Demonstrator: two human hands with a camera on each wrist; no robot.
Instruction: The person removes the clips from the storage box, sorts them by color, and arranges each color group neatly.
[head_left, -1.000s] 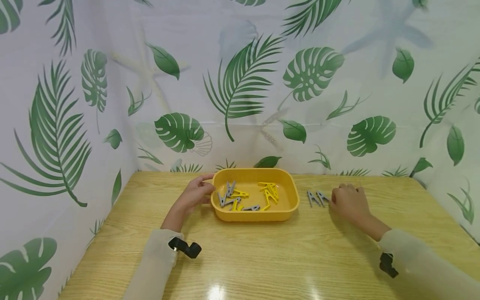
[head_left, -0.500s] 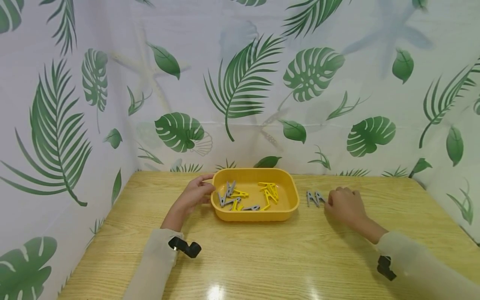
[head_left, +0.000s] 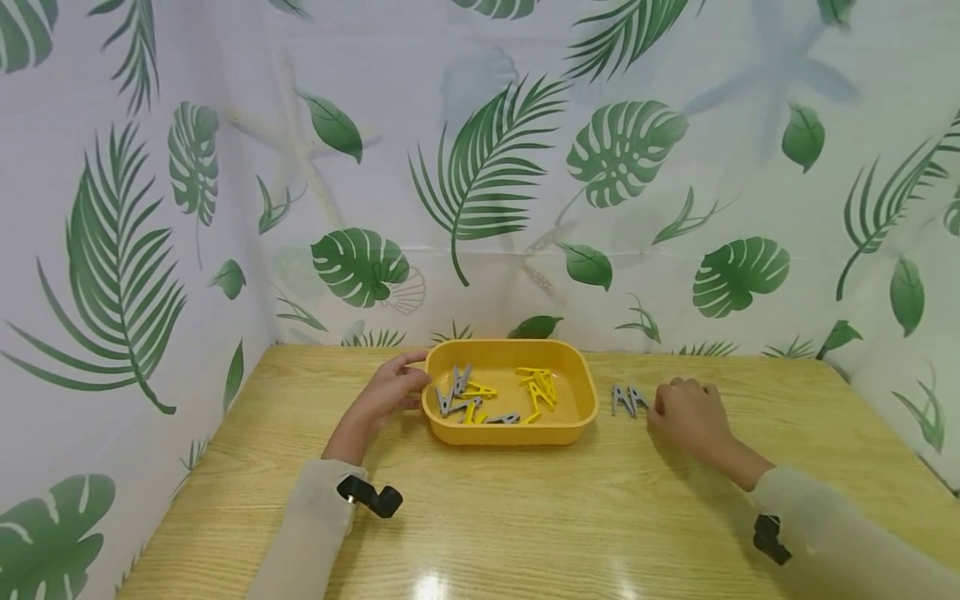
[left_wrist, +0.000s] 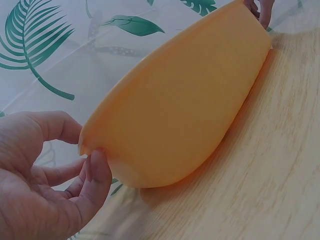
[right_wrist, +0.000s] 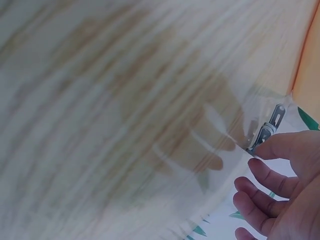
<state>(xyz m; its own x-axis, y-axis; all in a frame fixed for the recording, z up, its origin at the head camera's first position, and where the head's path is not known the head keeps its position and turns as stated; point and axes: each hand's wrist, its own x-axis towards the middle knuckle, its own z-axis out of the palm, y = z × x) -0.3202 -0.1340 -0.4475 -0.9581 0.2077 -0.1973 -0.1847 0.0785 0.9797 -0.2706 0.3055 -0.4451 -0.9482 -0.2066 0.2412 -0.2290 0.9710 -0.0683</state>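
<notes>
Left hand [head_left: 386,393] grips tray [head_left: 581,417] rim, thumb over edge, fingers outside – steadies it on tabletop [head_left: 525,517]; pegs [head_left: 495,392] heaped inside. Right hand [head_left: 686,412] fingers curled, tips touching grey pegs [head_left: 626,398] lying just right of tray; pinch unclear

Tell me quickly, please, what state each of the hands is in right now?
Left hand: grips the rim of the yellow tray, thumb over the edge.
Right hand: fingers loosely curled, fingertip touching the grey clothespins on the table; a grip cannot be told.
</notes>
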